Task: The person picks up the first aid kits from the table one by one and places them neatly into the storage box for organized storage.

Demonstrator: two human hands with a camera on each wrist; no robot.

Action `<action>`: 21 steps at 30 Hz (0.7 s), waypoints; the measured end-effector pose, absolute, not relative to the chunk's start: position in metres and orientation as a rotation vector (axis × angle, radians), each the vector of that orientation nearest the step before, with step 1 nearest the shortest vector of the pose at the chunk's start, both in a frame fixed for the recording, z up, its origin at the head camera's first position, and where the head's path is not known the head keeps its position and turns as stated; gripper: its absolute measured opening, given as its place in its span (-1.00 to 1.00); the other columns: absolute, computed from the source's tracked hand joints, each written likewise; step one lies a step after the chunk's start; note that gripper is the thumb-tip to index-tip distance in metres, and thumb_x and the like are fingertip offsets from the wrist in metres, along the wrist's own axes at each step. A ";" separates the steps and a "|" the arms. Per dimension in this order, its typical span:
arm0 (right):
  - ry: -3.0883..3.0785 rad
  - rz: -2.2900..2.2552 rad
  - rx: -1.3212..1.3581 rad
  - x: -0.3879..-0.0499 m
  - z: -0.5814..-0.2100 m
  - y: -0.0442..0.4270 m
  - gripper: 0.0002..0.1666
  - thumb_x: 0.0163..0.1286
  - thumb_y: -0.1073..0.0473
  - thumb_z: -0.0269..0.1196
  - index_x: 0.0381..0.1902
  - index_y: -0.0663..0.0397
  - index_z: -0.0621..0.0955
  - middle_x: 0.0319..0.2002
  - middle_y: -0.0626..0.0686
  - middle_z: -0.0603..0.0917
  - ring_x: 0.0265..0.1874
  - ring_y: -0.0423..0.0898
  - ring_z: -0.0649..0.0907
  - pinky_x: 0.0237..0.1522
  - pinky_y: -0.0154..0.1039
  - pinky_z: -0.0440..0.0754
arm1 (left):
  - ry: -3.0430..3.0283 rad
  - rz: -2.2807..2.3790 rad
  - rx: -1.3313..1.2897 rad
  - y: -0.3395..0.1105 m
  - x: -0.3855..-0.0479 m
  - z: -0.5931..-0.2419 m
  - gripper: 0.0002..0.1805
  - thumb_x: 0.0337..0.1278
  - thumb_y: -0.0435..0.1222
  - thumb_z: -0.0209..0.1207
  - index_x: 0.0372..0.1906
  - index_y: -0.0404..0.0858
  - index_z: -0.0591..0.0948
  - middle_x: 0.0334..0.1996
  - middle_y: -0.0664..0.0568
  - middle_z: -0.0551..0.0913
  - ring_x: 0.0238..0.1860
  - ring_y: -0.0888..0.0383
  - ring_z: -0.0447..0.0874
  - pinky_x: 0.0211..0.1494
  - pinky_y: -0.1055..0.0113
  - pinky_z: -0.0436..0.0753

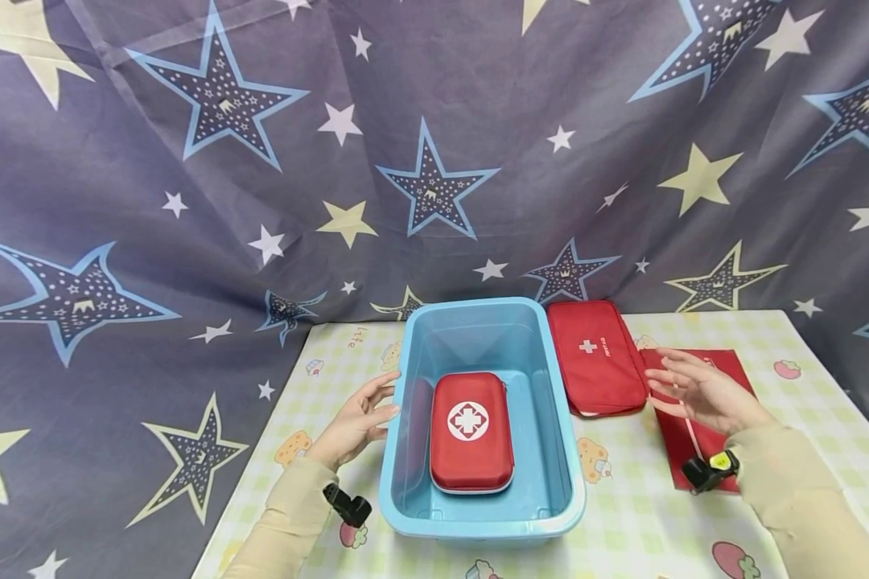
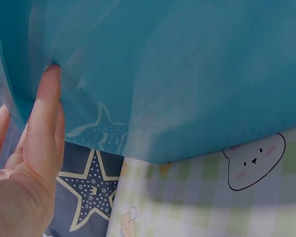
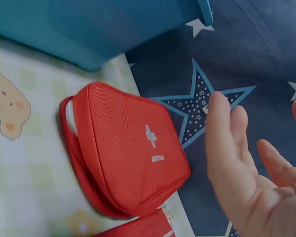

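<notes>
A blue plastic bin (image 1: 482,528) stands on the table, with a red hard-shell first aid case (image 1: 471,458) lying inside it, white cross upward. My left hand (image 1: 358,420) is at the bin's left side; in the left wrist view its fingertips meet the blue wall (image 2: 187,74). My right hand (image 1: 706,392) is held above a flat red item (image 1: 720,446), its fingers loosely spread with nothing between them. Left of that hand, a red soft first aid pouch (image 1: 597,374) lies beside the bin; the right wrist view shows the pouch (image 3: 138,148) zipped edge outward.
A checked tablecloth (image 1: 630,515) with cartoon prints covers the table. Behind and to the left hangs a dark star-patterned curtain (image 1: 376,104). The flat red item lies partly under my right hand, close against the soft pouch.
</notes>
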State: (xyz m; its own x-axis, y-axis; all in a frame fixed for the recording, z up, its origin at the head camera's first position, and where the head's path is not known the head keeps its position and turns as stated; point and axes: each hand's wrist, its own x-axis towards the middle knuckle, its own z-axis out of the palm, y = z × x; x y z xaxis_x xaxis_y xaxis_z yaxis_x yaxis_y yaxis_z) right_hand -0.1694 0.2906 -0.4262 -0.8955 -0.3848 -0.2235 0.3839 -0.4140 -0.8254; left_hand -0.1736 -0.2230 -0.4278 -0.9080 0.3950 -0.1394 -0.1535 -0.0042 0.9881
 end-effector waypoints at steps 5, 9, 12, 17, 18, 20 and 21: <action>1.366 -2.302 0.110 -0.176 -0.429 0.295 -0.79 0.49 0.08 -0.02 -0.18 -0.31 0.57 -0.21 -0.12 0.63 -0.19 -0.20 0.62 -0.12 -0.13 0.70 | 1.898 1.975 0.232 -0.223 -0.173 -0.428 -0.32 0.29 -0.38 0.08 0.44 -0.23 0.10 0.19 -0.01 0.35 -0.07 0.22 0.60 -0.14 0.20 0.69; 1.329 -2.305 0.162 -0.183 -0.433 0.301 -0.72 0.50 0.07 -0.04 -0.24 -0.30 0.63 -0.23 -0.12 0.62 -0.20 -0.20 0.61 -0.12 -0.14 0.70 | 1.894 1.983 0.213 -0.223 -0.173 -0.428 -0.33 0.29 -0.39 0.08 0.44 -0.23 0.11 0.17 0.01 0.37 -0.08 0.22 0.61 -0.15 0.21 0.69; 1.297 -2.314 0.154 -0.187 -0.436 0.305 -0.68 0.51 0.09 -0.05 -0.25 -0.27 0.65 -0.24 -0.10 0.62 -0.21 -0.19 0.61 -0.12 -0.15 0.69 | 1.887 1.988 0.208 -0.223 -0.172 -0.428 -0.34 0.29 -0.40 0.07 0.44 -0.22 0.12 0.15 0.03 0.38 -0.09 0.22 0.62 -0.16 0.22 0.69; 1.292 -2.315 0.179 -0.192 -0.442 0.311 -0.70 0.50 0.10 -0.04 -0.29 -0.26 0.64 -0.27 -0.08 0.61 -0.24 -0.19 0.62 -0.14 -0.16 0.70 | 1.875 1.995 0.221 -0.222 -0.174 -0.429 -0.33 0.30 -0.41 0.06 0.45 -0.23 0.10 0.18 -0.04 0.35 -0.09 0.21 0.61 -0.15 0.21 0.69; 1.302 -2.311 0.191 -0.193 -0.443 0.312 -0.70 0.50 0.09 -0.03 -0.30 -0.27 0.64 -0.27 -0.08 0.61 -0.24 -0.19 0.62 -0.15 -0.16 0.70 | 1.875 1.996 0.224 -0.222 -0.174 -0.429 -0.33 0.30 -0.41 0.05 0.45 -0.23 0.09 0.20 -0.07 0.33 -0.09 0.21 0.60 -0.16 0.21 0.69; 1.332 -2.296 0.200 -0.195 -0.447 0.312 -0.71 0.50 0.08 -0.04 -0.30 -0.30 0.62 -0.28 -0.10 0.60 -0.25 -0.21 0.62 -0.14 -0.17 0.70 | 1.875 1.994 0.228 -0.222 -0.174 -0.429 -0.33 0.30 -0.42 0.04 0.45 -0.24 0.08 0.24 -0.14 0.29 -0.10 0.21 0.60 -0.16 0.21 0.69; 1.353 -2.285 0.205 -0.196 -0.449 0.313 -0.72 0.50 0.07 -0.04 -0.30 -0.33 0.61 -0.28 -0.11 0.61 -0.25 -0.22 0.61 -0.14 -0.18 0.70 | 1.875 1.993 0.225 -0.222 -0.174 -0.430 -0.33 0.30 -0.43 0.04 0.45 -0.24 0.09 0.25 -0.18 0.27 -0.10 0.21 0.61 -0.17 0.22 0.69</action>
